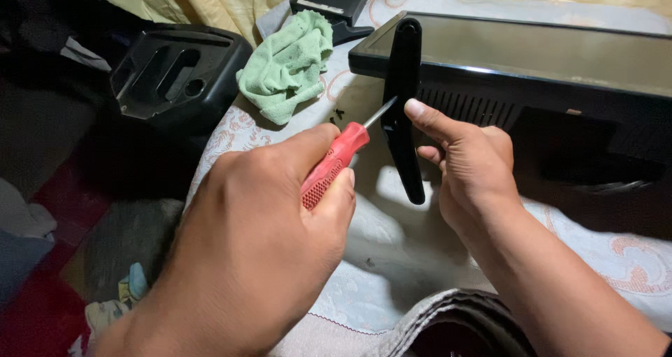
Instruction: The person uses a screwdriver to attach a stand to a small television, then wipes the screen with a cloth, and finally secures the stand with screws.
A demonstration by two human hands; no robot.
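My left hand (266, 238) grips a red-handled screwdriver (334, 162), whose metal tip touches a narrow black stand leg (403, 84). The leg stands upright against the edge of a black monitor (546, 70) lying flat on a white patterned cloth. My right hand (465, 161) is beside the leg, its thumb pressed on the leg's right edge near the screwdriver tip and its fingers curled behind it.
A crumpled green rag (287, 66) lies left of the monitor. A black plastic base part (178, 73) sits at the far left, and a small black box (329, 0) at the top. The cloth-covered surface (420, 259) drops off at the left.
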